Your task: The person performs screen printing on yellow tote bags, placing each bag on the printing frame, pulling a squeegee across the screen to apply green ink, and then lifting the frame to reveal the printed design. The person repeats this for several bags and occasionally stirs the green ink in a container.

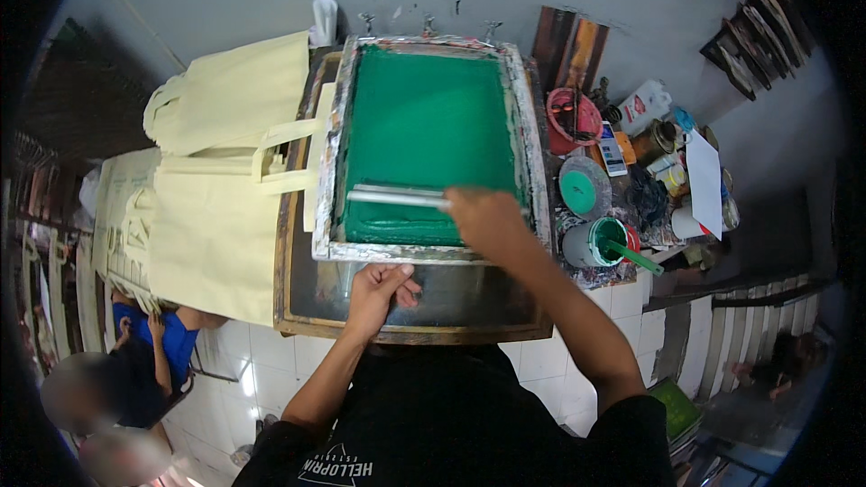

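Note:
A printing screen (320,221) with a light, ink-smeared frame lies before me, its mesh covered in green ink (424,117). My right hand (487,221) is closed around one end of a squeegee (397,197), a long pale bar lying crosswise over the near part of the ink. The squeegee's right end is partly hidden by that hand, which is slightly blurred. At the screen's near edge, my left hand (379,296) has loosely curled fingers with the thumb close to the frame. Nothing shows between its thumb and fingers.
Cream tote bags (216,234) are spread at the left of the dark printing table (316,298). On the right stand a pot of green ink (586,243) with a green-handled tool, a pink basket (575,117), a phone (613,151) and bottles. Another person (117,379) sits lower left.

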`<state>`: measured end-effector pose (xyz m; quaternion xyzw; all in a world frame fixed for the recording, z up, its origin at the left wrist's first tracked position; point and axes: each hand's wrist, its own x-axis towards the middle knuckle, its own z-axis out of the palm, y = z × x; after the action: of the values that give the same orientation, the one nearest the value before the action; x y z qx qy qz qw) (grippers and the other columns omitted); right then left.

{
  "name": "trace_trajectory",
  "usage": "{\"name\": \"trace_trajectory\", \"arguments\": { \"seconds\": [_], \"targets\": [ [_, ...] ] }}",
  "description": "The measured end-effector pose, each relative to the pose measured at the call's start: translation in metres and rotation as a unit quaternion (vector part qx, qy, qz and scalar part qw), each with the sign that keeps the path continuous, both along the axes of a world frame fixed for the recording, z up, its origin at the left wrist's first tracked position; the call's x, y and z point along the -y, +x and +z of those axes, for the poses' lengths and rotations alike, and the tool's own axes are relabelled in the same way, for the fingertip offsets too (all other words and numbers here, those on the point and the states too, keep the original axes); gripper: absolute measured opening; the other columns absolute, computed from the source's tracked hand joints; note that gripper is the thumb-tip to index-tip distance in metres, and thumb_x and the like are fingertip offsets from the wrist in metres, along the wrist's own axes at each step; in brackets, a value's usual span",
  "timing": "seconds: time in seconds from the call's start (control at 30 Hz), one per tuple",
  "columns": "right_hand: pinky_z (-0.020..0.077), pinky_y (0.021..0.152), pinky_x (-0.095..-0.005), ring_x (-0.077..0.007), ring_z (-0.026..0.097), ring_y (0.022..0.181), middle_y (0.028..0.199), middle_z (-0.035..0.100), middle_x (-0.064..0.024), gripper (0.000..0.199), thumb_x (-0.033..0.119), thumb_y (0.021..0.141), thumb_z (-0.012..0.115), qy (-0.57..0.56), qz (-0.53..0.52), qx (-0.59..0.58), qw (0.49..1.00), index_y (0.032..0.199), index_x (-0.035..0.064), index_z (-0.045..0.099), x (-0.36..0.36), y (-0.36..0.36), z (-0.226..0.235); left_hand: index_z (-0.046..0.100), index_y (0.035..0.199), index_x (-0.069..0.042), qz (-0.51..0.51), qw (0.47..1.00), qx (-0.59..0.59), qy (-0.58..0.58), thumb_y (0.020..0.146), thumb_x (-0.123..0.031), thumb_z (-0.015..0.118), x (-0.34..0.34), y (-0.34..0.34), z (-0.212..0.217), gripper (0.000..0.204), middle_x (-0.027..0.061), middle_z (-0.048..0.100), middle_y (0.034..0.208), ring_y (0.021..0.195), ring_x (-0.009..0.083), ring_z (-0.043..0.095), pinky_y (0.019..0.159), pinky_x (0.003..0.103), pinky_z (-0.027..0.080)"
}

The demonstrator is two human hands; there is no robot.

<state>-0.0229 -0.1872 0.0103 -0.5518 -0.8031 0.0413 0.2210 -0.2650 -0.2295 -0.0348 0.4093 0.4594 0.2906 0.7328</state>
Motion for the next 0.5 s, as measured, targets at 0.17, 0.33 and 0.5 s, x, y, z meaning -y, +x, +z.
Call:
{"name": "trace_trajectory", "arguments": {
  "seconds": [0.17,0.33,0.5],
  "targets": [
    [0.0536,0.065,-0.0459,-0.0377,0.068,0.073,0.075,0.067,-0.0178,0.017,0.02,0.095,0.063,-0.053,0.021,-0.029,0.998,0.094,0.0036,0.064,-0.004,0.011,0.057,0.069,0.089,0.005,-0.002,1.0,0.004,0.005,0.098,-0.024,0.068,-0.003,-0.003,0.001,0.031,0.0122,0.071,0.077,0.06,0.0154,0.065,0.06,0.029,0.051],
    [0.0545,0.065,-0.0453,-0.0332,0.069,0.075,0.082,0.069,-0.0137,0.012,0.016,0.091,0.063,-0.107,0.03,0.032,0.993,0.094,0.005,0.063,0.038,-0.007,0.05,0.069,0.093,0.005,0.017,1.0,0.022,0.01,0.098,-0.022,0.068,0.0,-0.003,-0.006,0.027,0.0122,0.07,0.076,0.059,0.0162,0.065,0.058,0.028,0.052],
    [0.0548,0.061,-0.0454,-0.0299,0.07,0.072,0.081,0.069,-0.0105,0.012,0.019,0.09,0.063,-0.006,0.039,0.029,0.999,0.094,0.0082,0.06,0.02,-0.003,0.015,0.068,0.093,0.006,0.018,0.999,0.037,-0.004,0.098,-0.015,0.066,0.002,-0.002,-0.011,0.021,0.013,0.07,0.075,0.058,0.0165,0.066,0.057,0.028,0.053]
  ]
}}
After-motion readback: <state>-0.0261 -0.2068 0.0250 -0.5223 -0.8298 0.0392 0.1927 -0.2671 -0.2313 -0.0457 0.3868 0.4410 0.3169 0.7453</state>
